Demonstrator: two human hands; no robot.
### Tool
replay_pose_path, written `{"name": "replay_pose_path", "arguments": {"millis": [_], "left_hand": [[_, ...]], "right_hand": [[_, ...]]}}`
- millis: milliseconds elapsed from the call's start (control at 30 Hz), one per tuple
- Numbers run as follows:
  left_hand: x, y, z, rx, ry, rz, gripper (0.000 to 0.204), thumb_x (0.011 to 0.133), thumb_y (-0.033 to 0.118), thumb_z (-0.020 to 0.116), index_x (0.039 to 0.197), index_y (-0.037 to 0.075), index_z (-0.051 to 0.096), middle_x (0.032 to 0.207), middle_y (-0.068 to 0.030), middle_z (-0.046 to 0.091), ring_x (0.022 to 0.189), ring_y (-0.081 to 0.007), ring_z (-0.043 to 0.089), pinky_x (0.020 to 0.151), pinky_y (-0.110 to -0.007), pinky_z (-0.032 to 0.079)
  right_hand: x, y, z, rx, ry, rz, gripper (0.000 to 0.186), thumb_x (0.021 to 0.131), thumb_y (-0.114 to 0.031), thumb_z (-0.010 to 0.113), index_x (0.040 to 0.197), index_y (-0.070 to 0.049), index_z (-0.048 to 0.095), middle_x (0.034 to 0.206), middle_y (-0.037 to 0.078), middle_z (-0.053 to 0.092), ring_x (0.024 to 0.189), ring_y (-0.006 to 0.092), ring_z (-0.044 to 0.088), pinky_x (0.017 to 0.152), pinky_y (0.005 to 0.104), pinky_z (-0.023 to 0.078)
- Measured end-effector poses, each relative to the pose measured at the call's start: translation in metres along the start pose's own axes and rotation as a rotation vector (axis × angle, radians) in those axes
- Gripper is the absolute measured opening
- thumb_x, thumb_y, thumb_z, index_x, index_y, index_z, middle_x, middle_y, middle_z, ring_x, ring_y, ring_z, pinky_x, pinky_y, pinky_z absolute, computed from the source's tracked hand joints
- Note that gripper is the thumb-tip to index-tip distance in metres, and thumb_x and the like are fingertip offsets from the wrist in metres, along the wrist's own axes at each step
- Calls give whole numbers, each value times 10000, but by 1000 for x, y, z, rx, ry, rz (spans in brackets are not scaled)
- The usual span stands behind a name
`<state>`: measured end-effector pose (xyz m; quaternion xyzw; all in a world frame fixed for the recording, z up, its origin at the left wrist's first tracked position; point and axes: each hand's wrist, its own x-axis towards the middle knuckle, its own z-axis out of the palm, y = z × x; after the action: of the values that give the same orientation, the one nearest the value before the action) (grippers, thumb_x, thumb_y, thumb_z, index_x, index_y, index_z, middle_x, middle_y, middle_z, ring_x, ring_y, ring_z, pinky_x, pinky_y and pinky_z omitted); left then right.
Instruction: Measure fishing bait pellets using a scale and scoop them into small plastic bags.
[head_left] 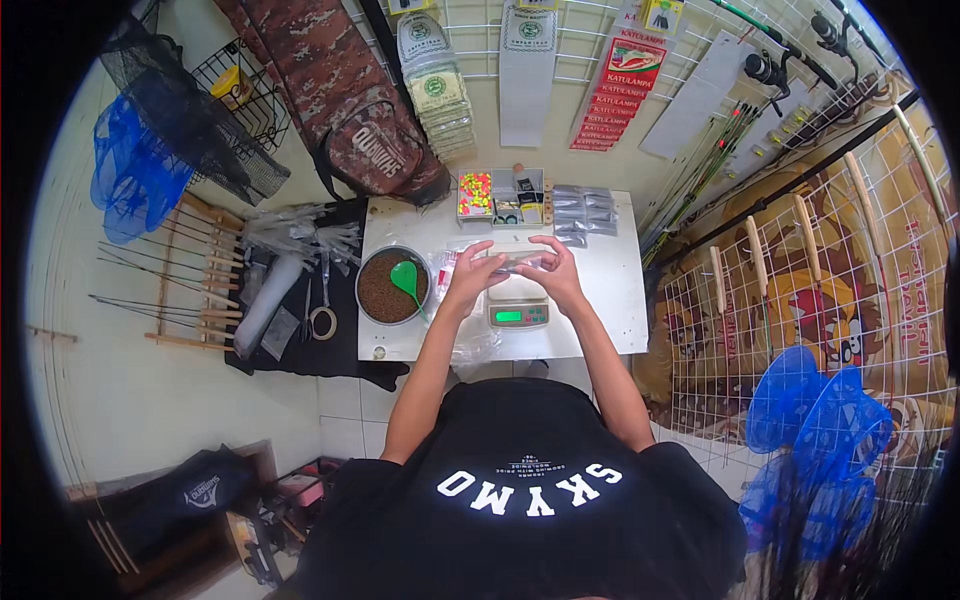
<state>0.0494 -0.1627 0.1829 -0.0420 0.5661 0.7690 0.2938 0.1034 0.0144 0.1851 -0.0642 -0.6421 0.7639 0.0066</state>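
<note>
Because the fingers overlap it, only part of the small packet [516,263] shows, a thin greyish strip above the back of the scale [519,316], pinched between the left hand [470,280] and the right hand [560,277]. Both hands are partly closed, thumbs turned inward and forefingers raised, with the forearms reaching up on either side of the scale, whose display glows green. Hands and packet partly block the view of its white top. Just beside the left wrist stands a bowl [386,322] of brown pellets [377,293] with a green scoop [404,277] in it. Beyond the hands, colourful bits [475,193] in an open box and flat grey packets [586,213] lie along the back of the white table [612,305].
</note>
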Motion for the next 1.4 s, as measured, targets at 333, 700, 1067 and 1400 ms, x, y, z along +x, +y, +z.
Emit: {"name": "replay_pose_path", "arguments": {"millis": [333,700,1067,1400], "left_hand": [[1,8,-11,-12,-147,116,575,863,78,652,1344,34,340,1060,-151,621,994,-207,619,815,-332,566],[-5,18,-27,43,-113,96,590,856,78,659,1349,29,340,1068,-154,634,944,-205,644,753,-309,581],[-13,38,-47,65,-145,210,677,782,28,726,1339,4,341,1071,-199,634,917,-189,648,783,-295,550],[-15,48,-63,22,-134,247,620,813,15,688,1337,9,356,1037,-169,645,911,-180,649,755,-277,558]], "right_hand": [[1,0,9,187,79,95,527,755,-28,740,1215,-20,481,966,135,668,869,156,645,803,277,523],[5,-16,34,101,42,161,557,771,-33,729,1252,-38,448,1048,187,614,900,190,639,738,312,583],[15,-19,58,55,-3,65,549,773,-3,717,1244,-19,436,863,133,664,808,170,665,708,275,572],[25,-22,72,-27,-48,57,564,733,40,729,1226,-36,466,874,106,655,858,166,658,723,248,537]]}}
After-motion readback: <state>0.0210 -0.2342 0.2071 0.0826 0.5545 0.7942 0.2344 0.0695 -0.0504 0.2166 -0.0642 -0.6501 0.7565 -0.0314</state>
